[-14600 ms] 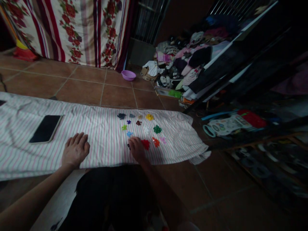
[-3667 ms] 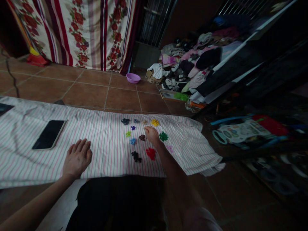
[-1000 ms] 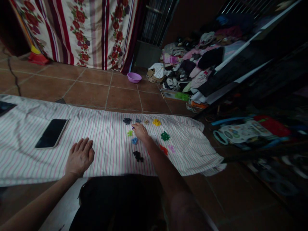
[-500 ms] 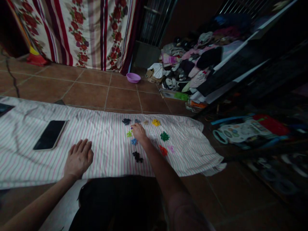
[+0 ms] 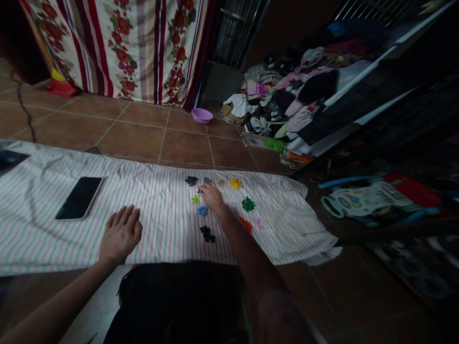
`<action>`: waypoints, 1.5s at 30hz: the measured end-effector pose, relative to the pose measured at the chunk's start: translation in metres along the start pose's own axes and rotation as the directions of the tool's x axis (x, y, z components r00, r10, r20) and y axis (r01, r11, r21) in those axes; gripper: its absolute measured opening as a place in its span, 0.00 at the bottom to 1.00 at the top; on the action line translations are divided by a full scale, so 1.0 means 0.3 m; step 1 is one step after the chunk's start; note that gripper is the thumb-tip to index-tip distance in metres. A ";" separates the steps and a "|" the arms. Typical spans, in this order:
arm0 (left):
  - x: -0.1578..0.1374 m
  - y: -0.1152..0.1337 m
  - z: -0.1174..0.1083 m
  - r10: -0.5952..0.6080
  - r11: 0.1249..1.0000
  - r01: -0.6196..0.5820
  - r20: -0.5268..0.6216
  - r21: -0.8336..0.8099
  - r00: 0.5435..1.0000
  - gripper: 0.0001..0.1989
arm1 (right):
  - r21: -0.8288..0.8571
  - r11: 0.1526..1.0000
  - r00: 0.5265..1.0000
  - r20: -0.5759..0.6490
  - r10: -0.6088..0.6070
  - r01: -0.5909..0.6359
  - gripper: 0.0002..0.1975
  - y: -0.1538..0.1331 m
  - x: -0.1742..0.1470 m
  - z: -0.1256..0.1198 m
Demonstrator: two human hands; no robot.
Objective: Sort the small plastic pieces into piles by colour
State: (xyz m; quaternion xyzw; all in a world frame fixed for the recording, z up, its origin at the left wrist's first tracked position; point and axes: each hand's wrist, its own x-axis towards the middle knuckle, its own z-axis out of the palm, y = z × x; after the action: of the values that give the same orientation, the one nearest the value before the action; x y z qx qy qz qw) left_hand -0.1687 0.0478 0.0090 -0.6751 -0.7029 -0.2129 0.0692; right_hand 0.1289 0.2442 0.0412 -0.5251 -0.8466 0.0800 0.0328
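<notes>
Fingers bent and drawn together, my right hand (image 5: 212,197) reaches down among small heaps of coloured pieces. Its fingertips are at a few tiny purple pieces (image 5: 200,191); whether one is pinched is too small to tell. Close by lie lime green pieces (image 5: 195,199), light blue pieces (image 5: 202,210), dark grey pieces (image 5: 191,180) and grey-blue pieces (image 5: 207,180). Black pieces (image 5: 207,234) are nearer me. Right of the hand are yellow pieces (image 5: 235,183), dark green pieces (image 5: 248,204), red pieces (image 5: 245,225) and pink pieces (image 5: 257,223). My left hand (image 5: 121,231) rests flat, palm down.
A striped cloth (image 5: 165,215) covers the low surface. On it, left of my left hand, lies a phone (image 5: 79,198); another dark flat object (image 5: 10,161) is at the far left. Beyond stand a purple basin (image 5: 202,115) and a heap of clothes (image 5: 279,91).
The whole view has shifted slightly, so things appear a little further right. My right hand has drawn back slightly from the purple pieces. My left hand stays resting on the cloth.
</notes>
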 end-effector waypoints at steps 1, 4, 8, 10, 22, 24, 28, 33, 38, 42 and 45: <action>0.000 0.000 0.001 0.003 1.000 -0.003 -0.005 0.004 1.000 0.23 | 0.002 1.000 1.000 0.001 -0.006 0.006 0.19 0.002 -0.001 -0.002; -0.001 0.001 0.001 0.017 1.000 -0.017 -0.002 0.023 1.000 0.23 | 0.014 0.999 0.999 -0.001 -0.037 0.037 0.20 0.009 -0.002 -0.003; 0.000 0.002 -0.001 0.024 0.999 -0.024 0.000 0.036 1.000 0.23 | 0.041 0.995 0.996 -0.005 -0.094 0.094 0.22 0.018 0.005 0.009; 0.000 0.002 -0.002 0.021 0.999 -0.021 -0.003 0.035 1.000 0.23 | 0.052 0.993 0.994 -0.003 -0.105 0.105 0.23 0.022 0.009 0.016; 0.000 0.004 0.000 -0.010 1.000 0.010 0.008 -0.003 1.000 0.22 | 0.065 0.985 0.987 -0.041 -0.155 0.157 0.16 0.039 0.026 0.042; 0.000 0.004 0.000 -0.015 1.000 0.015 0.019 -0.008 1.000 0.22 | 0.076 0.986 0.987 -0.065 -0.145 0.150 0.15 0.041 0.028 0.046; 0.000 0.005 -0.002 -0.022 1.000 0.023 0.028 -0.012 0.999 0.22 | 0.064 0.990 0.991 -0.069 -0.118 0.123 0.14 0.050 0.020 0.046; 0.001 0.005 -0.006 0.001 1.000 -0.002 0.024 0.024 1.000 0.22 | 0.025 0.997 0.997 -0.035 -0.074 0.075 0.13 0.048 -0.002 0.030; 0.002 0.003 -0.008 0.013 0.999 -0.014 0.031 0.040 0.999 0.22 | -0.015 1.000 1.000 -0.017 0.011 -0.011 0.13 0.026 -0.026 0.007; 0.003 0.004 -0.009 0.025 0.999 -0.026 0.026 0.039 0.999 0.23 | -0.038 0.996 0.996 -0.024 0.084 -0.085 0.13 0.012 -0.037 -0.005; 0.005 0.005 -0.009 0.027 0.999 -0.028 0.027 0.031 0.999 0.23 | -0.044 0.985 0.986 -0.024 0.167 -0.167 0.13 0.003 -0.036 -0.008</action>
State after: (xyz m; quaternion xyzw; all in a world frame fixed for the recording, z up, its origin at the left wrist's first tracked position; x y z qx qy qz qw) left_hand -0.1680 0.0481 0.0125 -0.6864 -0.6977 -0.1917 0.0733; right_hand 0.1349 0.2351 0.0438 -0.5956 -0.8009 0.0576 0.0225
